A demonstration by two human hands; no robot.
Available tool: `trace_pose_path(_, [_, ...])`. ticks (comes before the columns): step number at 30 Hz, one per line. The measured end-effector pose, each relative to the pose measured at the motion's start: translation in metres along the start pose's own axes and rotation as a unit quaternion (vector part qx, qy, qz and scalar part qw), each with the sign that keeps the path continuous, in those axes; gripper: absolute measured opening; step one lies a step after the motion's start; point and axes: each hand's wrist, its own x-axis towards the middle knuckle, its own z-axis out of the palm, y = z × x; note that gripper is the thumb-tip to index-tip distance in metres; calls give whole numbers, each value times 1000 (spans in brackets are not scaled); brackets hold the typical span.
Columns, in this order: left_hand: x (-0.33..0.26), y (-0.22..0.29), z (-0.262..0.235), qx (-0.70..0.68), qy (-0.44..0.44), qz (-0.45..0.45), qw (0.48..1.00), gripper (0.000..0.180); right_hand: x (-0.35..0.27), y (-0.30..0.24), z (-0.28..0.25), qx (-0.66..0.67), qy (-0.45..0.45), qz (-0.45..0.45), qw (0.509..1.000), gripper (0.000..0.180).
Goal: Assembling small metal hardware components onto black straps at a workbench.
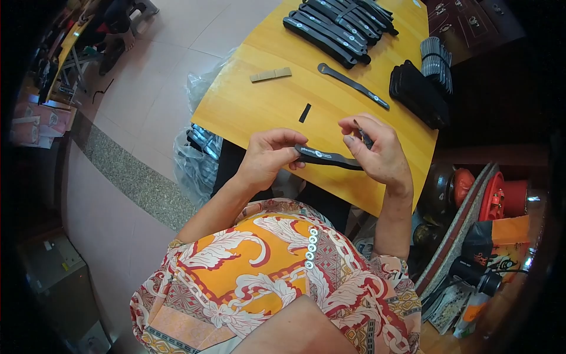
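Over the near edge of the yellow table (247,112), pinching one end of a black strap (330,158) between closed thumb and fingers of the left hand (265,156). With the right hand (386,153) half curled at the strap's other end, holding a small dark piece (366,139), too hidden to identify.
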Motion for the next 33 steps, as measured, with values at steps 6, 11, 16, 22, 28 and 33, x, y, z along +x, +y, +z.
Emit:
trace_pose_path(6, [-2, 11, 17, 17, -13, 27, 999, 28, 11, -12, 31, 28, -54, -170, 984, 35])
trace_pose_path(11, [-6, 15, 18, 83, 12, 11, 996, 31, 5, -10, 31, -24, -73, -69, 995, 34])
trace_pose_path(16, [-6, 17, 12, 66, -19, -13, 998, 31, 1, -1, 11, 43, -131, -70, 988, 32])
trace_pose_path(22, [6, 5, -8, 49, -111, -190, 974, 34, -13, 14, 1, 1, -170, -111, 979, 38])
trace_pose_path(28, [6, 9, 14, 48, -85, -94, 991, 26, -4, 1, 23, 90, -146, -60, 983, 51])
trace_pose_path(33, [2, 11, 15, 72, -31, -35, 996, 35, -2, 7, 35, 35, -107, -107, 988, 49])
